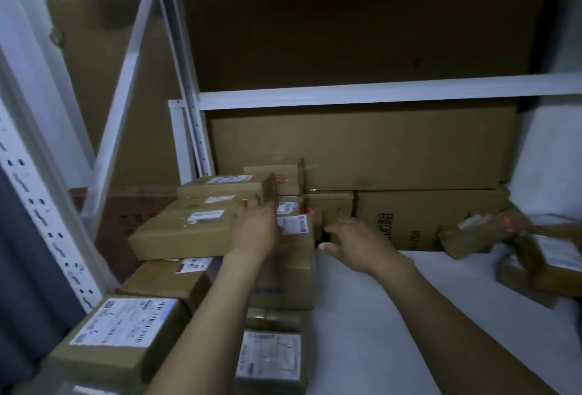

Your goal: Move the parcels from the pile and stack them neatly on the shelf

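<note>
— Where are our hands?
— Both reach out over the white shelf [362,316]. Our left hand [255,231] lies with straight fingers against the end of the flat parcel [179,232]. That parcel sits on top of the stack [163,278] on the left side of the shelf.
— Does that grip hold anything?
— No. It is flat and wide, and it only touches the box.
— And the other one?
— Our right hand [356,245] is just beside the brown parcel [289,275] in the middle. Its thumb and fingers are spread apart, so that grip has hold of nothing. The picture is blurry, and we cannot tell if the fingertips touch the box.
— Where are the other boxes?
— A labelled parcel [122,335] sits at the front left, and a small parcel [271,357] is near it. Some loose parcels [482,234] lie tilted at the right end. Big cartons [409,218] stand at the back of the shelf, behind the stack.
</note>
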